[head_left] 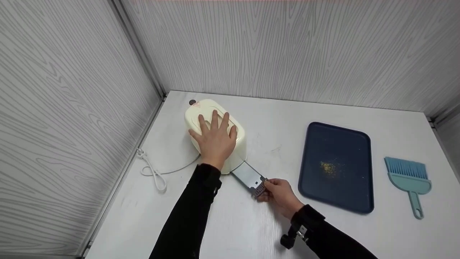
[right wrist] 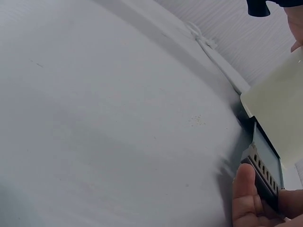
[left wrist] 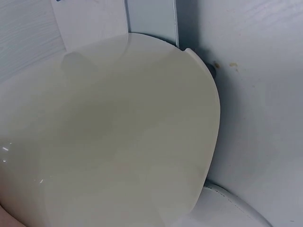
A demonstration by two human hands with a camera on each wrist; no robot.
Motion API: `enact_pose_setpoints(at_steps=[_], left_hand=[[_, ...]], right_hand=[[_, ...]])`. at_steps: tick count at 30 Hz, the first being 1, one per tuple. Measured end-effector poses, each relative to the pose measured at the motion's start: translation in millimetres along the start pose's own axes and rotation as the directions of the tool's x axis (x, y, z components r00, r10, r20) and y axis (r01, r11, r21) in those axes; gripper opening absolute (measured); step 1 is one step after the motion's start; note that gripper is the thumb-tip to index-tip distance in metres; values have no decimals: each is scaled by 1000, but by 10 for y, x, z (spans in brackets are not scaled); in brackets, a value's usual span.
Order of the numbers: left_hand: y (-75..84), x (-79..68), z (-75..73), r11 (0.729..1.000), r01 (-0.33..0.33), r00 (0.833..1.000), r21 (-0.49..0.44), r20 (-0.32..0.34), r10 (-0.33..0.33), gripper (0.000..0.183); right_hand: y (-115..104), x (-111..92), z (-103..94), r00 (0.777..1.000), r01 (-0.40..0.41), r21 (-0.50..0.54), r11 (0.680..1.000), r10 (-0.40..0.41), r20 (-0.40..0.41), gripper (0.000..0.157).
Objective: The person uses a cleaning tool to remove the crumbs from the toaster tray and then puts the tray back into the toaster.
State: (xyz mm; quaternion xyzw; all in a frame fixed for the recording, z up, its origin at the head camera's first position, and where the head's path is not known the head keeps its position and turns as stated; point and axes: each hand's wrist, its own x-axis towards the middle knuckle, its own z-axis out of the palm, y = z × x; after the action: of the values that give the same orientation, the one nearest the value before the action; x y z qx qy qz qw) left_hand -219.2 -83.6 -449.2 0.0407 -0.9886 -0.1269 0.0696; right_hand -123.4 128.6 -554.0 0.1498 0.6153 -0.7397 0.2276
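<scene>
A cream toaster (head_left: 235, 154) stands at the left of the white table, and its curved end fills much of the left wrist view. My left hand (head_left: 215, 142) rests on its top with the fingers spread, partly covering the slots. From the toaster's near end sticks a flat metal crumb tray (head_left: 248, 175); its inner part is hidden inside the toaster. My right hand (head_left: 282, 196) pinches the tray's grey slotted end (right wrist: 265, 175) between thumb and fingers. The tray's visible surface looks bare.
Yellowish crumbs (head_left: 327, 168) lie on a dark blue tray (head_left: 345, 144) to the right. Beyond it is a teal brush (head_left: 409, 183), seemingly nested with a dustpan. The toaster's bundled white cord (head_left: 158, 178) lies at left. Walls (head_left: 273, 50) border the table (head_left: 237, 230).
</scene>
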Motion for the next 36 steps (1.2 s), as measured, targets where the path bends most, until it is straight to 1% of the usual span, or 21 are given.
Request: enact_pose_setpoints(at_steps=[10, 17, 26, 36], left_hand=[[-3, 4, -4, 1000, 1, 1000, 7, -12, -1, 59], [17, -11, 1, 1000, 5, 1000, 3, 7, -5, 59], [10, 1, 6, 1000, -9, 999, -4, -38, 9, 58], [4, 11, 20, 1000, 3, 1000, 10, -26, -3, 58]], right_hand=[[-27, 52, 49, 999, -29, 23, 999, 28, 22, 24], [-32, 93, 128, 998, -38, 62, 997, 35, 45, 22], [-56, 152, 196, 999, -45, 76, 996, 44, 19, 22], [-42, 255, 317, 999, -37, 64, 997, 35, 31, 20]])
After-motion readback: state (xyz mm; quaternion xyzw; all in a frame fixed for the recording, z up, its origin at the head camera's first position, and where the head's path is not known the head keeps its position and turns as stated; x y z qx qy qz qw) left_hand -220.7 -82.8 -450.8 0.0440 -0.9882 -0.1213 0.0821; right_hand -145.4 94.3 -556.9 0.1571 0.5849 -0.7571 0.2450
